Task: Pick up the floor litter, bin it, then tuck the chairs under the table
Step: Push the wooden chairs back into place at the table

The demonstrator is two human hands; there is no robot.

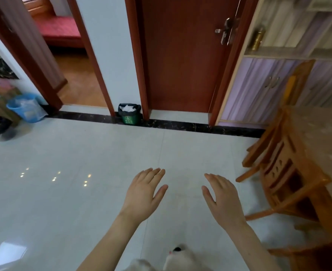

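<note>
Left hand (143, 194) and right hand (223, 196) empty, fingers spread, apart above pale tiled floor (63, 173). Orange wooden chairs (274, 153) at right beside table (317, 137), apparently not tucked. Likely heavy, rigid; grip backrest top rail.

You see a pale grey glossy floor (73, 173) crossed by a black speckled border strip (180, 126). The small bin (129, 114) is green with a black liner and white litter inside. The door (180, 55) is reddish brown, the chairs (278, 163) orange-toned wood, the cabinet (259, 89) striped lilac, and the bucket (25, 110) blue.
</note>
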